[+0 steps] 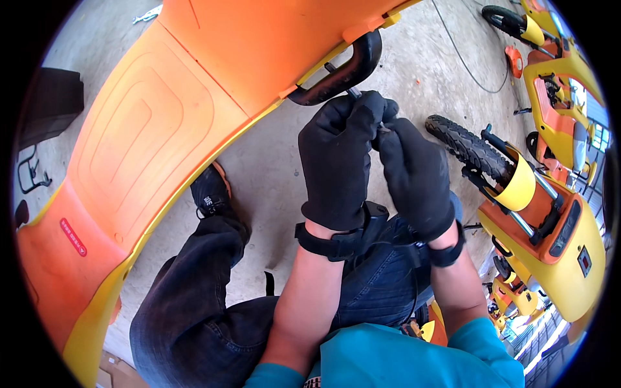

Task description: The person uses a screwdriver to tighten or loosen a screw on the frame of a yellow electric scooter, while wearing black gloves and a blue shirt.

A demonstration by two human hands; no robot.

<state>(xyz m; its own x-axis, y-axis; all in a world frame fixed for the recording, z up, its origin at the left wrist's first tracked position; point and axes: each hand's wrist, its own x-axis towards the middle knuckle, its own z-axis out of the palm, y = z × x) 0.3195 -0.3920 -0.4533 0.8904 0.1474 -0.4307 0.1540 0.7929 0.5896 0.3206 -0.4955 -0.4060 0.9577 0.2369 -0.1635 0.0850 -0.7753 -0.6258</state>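
Observation:
Black gloves cover both my hands, which meet just below a curved black tube (343, 74) on the edge of a large orange and yellow vehicle body (213, 97). My left hand (336, 158) is closed, its fingers pinched round something mostly hidden. A short, thin dark piece (354, 92) sticks out above those fingers toward the tube. Against its fingertips, my right hand (417, 171) is pinched closed too. A tiny bit of something shows between the two hands, too small to name.
To the right stands another yellow and orange vehicle (550, 258) with a knobby black tyre (469, 147). More such vehicles (556, 110) are behind it. A thin cable (462, 64) lies on the concrete floor. A black box (55, 103) is at the far left.

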